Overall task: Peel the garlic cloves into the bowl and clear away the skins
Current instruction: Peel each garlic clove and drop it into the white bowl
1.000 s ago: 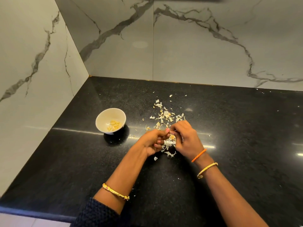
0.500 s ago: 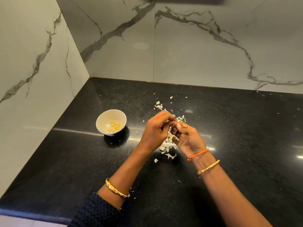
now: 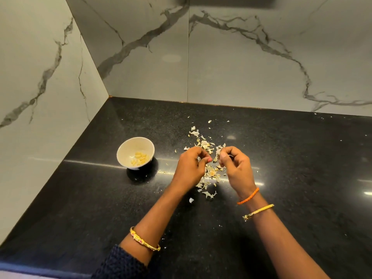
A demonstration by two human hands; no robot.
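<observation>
Hands (image 3: 189, 168) over garlic skins (image 3: 209, 174)

On the counter (image 3: 291, 168) the bowl (image 3: 135, 153) sits left of the garlic skins (image 3: 209, 156), with peeled cloves (image 3: 140, 158) inside it. Both hands hover above the skins, left hand (image 3: 189, 168) nearer the bowl, right hand (image 3: 237, 168) beside it.
</observation>
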